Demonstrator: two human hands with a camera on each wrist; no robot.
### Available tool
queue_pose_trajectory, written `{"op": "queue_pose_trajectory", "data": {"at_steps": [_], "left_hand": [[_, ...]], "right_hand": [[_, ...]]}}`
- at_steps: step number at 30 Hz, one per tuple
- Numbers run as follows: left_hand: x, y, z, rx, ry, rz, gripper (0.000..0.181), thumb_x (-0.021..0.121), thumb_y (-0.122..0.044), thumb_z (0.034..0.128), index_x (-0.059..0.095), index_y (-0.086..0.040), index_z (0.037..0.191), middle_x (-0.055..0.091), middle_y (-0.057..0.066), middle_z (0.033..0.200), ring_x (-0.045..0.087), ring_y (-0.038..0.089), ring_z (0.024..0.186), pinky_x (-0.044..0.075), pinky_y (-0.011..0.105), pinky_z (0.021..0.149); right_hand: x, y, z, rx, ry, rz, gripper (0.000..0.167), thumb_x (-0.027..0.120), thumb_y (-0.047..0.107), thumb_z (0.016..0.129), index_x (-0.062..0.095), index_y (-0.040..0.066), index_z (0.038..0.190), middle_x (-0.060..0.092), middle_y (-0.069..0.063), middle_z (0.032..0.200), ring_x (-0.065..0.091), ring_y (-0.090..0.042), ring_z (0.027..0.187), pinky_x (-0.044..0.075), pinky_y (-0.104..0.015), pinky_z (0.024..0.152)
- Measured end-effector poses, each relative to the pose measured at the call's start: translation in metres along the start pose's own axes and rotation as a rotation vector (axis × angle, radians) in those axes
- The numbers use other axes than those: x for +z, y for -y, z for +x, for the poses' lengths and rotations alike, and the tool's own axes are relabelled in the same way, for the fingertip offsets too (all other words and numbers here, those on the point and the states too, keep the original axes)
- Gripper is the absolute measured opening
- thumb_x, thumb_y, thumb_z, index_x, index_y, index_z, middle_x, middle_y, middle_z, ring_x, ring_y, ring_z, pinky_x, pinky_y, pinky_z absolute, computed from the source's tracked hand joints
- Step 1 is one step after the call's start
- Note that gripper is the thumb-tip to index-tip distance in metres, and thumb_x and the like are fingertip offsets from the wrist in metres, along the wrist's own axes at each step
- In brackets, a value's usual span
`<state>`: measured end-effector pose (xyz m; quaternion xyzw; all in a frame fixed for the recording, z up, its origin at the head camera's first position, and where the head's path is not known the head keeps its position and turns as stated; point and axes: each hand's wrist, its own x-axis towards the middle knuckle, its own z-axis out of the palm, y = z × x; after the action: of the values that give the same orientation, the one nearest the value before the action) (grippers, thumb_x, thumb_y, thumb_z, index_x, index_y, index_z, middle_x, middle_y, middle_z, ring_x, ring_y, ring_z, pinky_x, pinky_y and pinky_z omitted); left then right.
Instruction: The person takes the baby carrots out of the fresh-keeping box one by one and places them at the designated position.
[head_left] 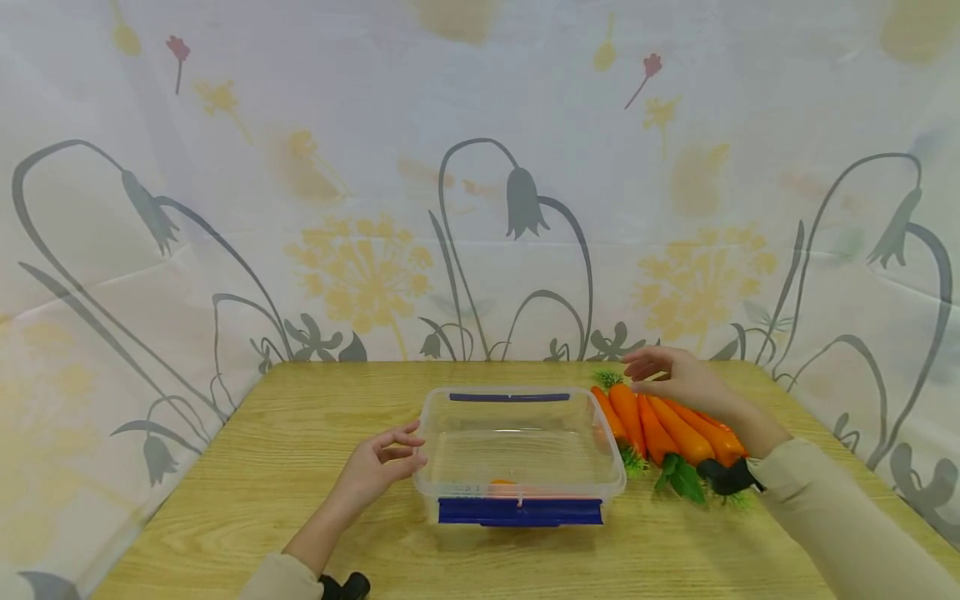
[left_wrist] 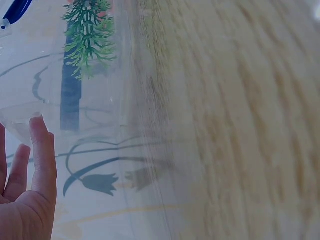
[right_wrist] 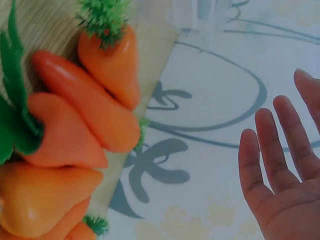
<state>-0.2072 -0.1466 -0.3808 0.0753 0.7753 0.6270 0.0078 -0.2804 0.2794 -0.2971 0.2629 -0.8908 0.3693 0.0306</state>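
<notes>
In the head view, a clear plastic container (head_left: pixel 517 454) with blue clips (head_left: pixel 520 511) stands on the table without a lid over it. My left hand (head_left: pixel 378 458) is at its left rim, fingers loosely bent; whether they touch is hard to tell. Something orange (head_left: pixel 502 482) shows through its front wall. Several orange toy carrots (head_left: pixel 660 429) with green tops lie side by side to the right. Above their far end hovers my right hand (head_left: pixel 678 379), holding nothing; its fingers (right_wrist: pixel 267 150) are spread in the right wrist view, apart from the carrots (right_wrist: pixel 85 95).
The wood-grain table (head_left: pixel 247 492) ends at a flower-printed cloth backdrop (head_left: pixel 510 292). A green feathery top (left_wrist: pixel 90 40) appears through the clear plastic in the left wrist view. Black wrist straps (head_left: pixel 727 477) sit near both sleeves.
</notes>
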Motion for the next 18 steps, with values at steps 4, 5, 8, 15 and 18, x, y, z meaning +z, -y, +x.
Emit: {"op": "queue_pose_trajectory", "data": {"at_steps": [4,5,8,15,18], "left_hand": [[0.000,0.000,0.000,-0.006,0.005,-0.002,0.025,0.068,-0.014,0.0859,0.063,0.002,0.105,0.044,0.005,0.140,0.048,0.030,0.114,0.051,0.040,0.082],[-0.001,0.000,0.000,-0.007,0.005,-0.004,0.025,0.068,-0.014,0.0859,0.063,0.002,0.105,0.044,0.005,0.140,0.048,0.030,0.114,0.051,0.041,0.082],[-0.001,0.000,0.000,-0.004,0.007,-0.006,0.027,0.069,-0.015,0.0856,0.063,0.002,0.105,0.044,0.005,0.140,0.048,0.030,0.114,0.050,0.041,0.082],[-0.001,0.001,0.000,0.001,0.005,-0.003,0.027,0.069,-0.015,0.0852,0.064,0.002,0.105,0.045,0.006,0.140,0.049,0.030,0.113,0.051,0.040,0.082],[-0.001,0.001,0.000,0.002,0.005,-0.001,0.027,0.069,-0.015,0.0853,0.064,0.003,0.105,0.045,0.006,0.140,0.049,0.030,0.113,0.051,0.039,0.081]], "right_hand": [[0.007,0.006,0.006,-0.026,0.019,0.026,0.037,0.065,0.011,0.088,0.056,0.002,0.123,0.062,-0.012,0.106,0.058,-0.027,0.095,0.051,-0.033,0.076],[0.009,0.007,0.008,-0.034,0.023,0.037,0.037,0.065,0.011,0.088,0.056,0.002,0.123,0.061,-0.012,0.106,0.058,-0.026,0.096,0.051,-0.033,0.076],[0.014,0.008,0.013,-0.066,0.031,0.056,0.036,0.065,0.009,0.088,0.057,0.001,0.121,0.062,-0.012,0.104,0.058,-0.026,0.095,0.051,-0.036,0.079],[0.025,0.013,0.025,-0.100,0.062,0.071,0.034,0.065,0.006,0.087,0.057,-0.001,0.120,0.063,-0.013,0.104,0.059,-0.028,0.096,0.049,-0.045,0.084],[0.030,0.016,0.030,-0.097,0.074,0.063,0.035,0.066,0.007,0.087,0.058,0.000,0.121,0.064,-0.012,0.105,0.059,-0.026,0.096,0.049,-0.043,0.084]]}}
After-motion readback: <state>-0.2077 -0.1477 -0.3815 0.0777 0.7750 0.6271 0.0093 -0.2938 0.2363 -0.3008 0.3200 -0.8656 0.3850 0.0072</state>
